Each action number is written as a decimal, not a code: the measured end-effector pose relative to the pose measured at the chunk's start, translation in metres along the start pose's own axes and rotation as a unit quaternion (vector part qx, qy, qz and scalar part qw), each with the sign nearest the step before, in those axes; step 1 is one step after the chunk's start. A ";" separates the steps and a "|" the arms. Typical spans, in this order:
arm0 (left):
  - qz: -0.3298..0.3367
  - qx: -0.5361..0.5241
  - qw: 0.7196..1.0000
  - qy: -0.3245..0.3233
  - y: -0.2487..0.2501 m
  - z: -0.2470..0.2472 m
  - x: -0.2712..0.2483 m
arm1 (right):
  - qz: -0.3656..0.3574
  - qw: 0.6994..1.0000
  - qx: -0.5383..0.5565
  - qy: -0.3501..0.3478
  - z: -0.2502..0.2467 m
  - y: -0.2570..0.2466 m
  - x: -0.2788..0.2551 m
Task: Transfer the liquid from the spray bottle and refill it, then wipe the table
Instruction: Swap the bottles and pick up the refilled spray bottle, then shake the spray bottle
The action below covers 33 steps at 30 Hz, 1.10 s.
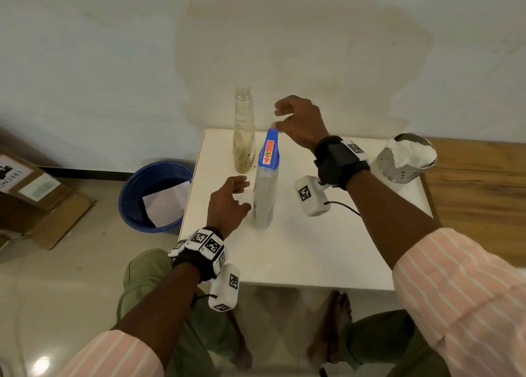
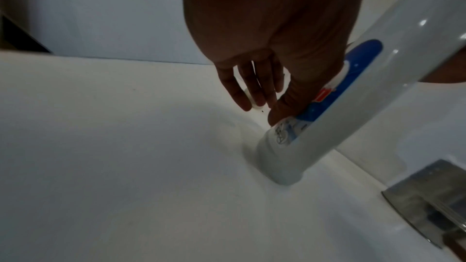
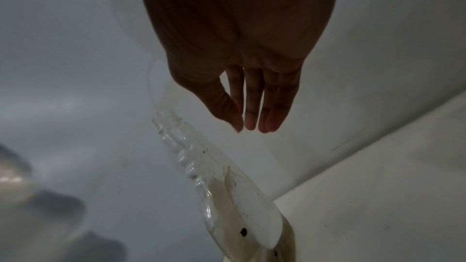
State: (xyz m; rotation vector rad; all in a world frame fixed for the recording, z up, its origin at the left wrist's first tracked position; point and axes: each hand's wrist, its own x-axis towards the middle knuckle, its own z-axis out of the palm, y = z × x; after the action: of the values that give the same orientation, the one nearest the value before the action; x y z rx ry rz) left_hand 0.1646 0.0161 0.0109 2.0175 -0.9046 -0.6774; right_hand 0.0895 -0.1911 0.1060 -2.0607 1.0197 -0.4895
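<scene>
Both hands are loosely spread and hold nothing: the left hand (image 1: pixel 227 203) hovers just beside the spray bottle (image 1: pixel 266 188) standing upright mid-table (image 1: pixel 313 248), the right hand (image 1: pixel 300 123) above its blue head. Only the right wrist view shows the clear bottle's (image 3: pixel 227 196) murky liquid; the head view alone shows the cloth (image 1: pixel 410 150) in the steel holder (image 1: pixel 398 168).

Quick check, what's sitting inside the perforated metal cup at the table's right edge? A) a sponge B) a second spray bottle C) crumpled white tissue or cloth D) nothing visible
C: the head view shows a crumpled white wad, tissue or cloth, filling the mouth of the perforated metal cup at the table's right edge.
</scene>
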 end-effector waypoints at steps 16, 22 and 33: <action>0.022 -0.008 0.991 -0.130 0.036 0.010 -0.034 | -0.034 0.980 0.056 -0.189 -0.020 -0.037 -0.123; 0.035 0.007 0.997 -0.067 0.076 0.038 -0.049 | 0.091 0.982 -0.052 0.160 -0.003 -0.030 -0.162; 0.090 0.123 0.949 -0.275 0.113 0.072 -0.079 | 0.184 0.916 0.258 0.247 -0.043 -0.013 -0.207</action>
State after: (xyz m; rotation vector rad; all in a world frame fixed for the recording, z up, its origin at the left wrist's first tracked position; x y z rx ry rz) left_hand 0.0250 -0.0018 0.0781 1.9507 -1.5449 -1.0950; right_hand -0.0557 -0.0418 0.1431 -1.2593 1.3586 -0.9876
